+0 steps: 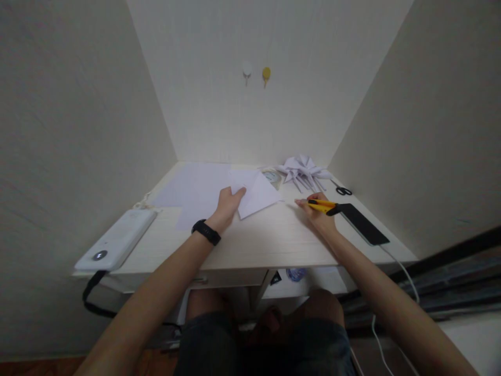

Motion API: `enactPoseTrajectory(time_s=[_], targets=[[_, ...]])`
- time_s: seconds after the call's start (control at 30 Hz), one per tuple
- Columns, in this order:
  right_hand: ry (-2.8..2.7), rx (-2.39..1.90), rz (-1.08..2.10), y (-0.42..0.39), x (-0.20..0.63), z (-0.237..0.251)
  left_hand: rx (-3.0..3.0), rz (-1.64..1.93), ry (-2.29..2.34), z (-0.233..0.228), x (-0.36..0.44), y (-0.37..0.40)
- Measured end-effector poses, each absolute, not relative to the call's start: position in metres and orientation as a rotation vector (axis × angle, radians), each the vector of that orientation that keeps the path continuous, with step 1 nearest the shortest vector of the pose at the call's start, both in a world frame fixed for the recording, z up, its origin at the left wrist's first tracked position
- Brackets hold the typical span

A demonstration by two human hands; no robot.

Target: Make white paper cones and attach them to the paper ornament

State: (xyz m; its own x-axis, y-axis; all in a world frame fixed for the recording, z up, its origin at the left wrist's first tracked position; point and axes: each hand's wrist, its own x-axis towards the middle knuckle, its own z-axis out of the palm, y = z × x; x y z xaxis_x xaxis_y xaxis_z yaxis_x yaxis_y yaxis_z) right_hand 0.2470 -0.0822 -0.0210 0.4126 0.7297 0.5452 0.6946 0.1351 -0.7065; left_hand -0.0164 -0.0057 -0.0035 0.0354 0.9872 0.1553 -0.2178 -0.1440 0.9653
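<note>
My left hand (pixel 227 206), with a black band on its wrist, presses a folded white sheet of paper (pixel 259 196), thumb on top. The sheet's right corner points toward my right hand (pixel 321 216). That hand is closed around a yellow-and-black utility knife (pixel 323 206), which slants across the palm. Its thumb and forefinger come together just right of the paper's corner; whether they pinch anything thin cannot be made out. Under and left of the folded sheet lie flat white sheets (pixel 191 183).
Folded paper pinwheel-like shapes (pixel 303 169) stand at the back right beside a roll of tape (pixel 272 177). Black-handled scissors (pixel 344 191) and a cabled phone (pixel 364 224) lie right. A white device (pixel 117 240) sits front left. Walls enclose the desk (pixel 235 250) on three sides.
</note>
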Motion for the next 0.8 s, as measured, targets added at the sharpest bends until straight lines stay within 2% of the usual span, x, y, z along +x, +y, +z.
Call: enactPoseTrajectory(time_s=[0.17, 0.27, 0.47, 0.6, 0.8], targets=[[-1.734, -1.758, -0.027, -0.097, 0.258, -0.024, 1.177, 1.354, 0.941, -0.007, -0.016, -0.005], [-2.09, -1.847, -0.219, -0.106, 0.265, -0.017, 1.21, 1.331, 0.932, -0.01, -0.013, -0.006], [-2.723, -1.573, -0.467, -0.094, 0.284, 0.0, 1.19, 1.317, 0.949, -0.009, -0.01, -0.008], [-2.817, -1.463, -0.507, -0.079, 0.296, 0.001, 1.198, 1.305, 0.963, -0.007, -0.009, -0.01], [-2.779, -1.585, -0.407, -0.077, 0.299, 0.0, 1.19, 1.308, 0.956, -0.008, -0.009, -0.009]])
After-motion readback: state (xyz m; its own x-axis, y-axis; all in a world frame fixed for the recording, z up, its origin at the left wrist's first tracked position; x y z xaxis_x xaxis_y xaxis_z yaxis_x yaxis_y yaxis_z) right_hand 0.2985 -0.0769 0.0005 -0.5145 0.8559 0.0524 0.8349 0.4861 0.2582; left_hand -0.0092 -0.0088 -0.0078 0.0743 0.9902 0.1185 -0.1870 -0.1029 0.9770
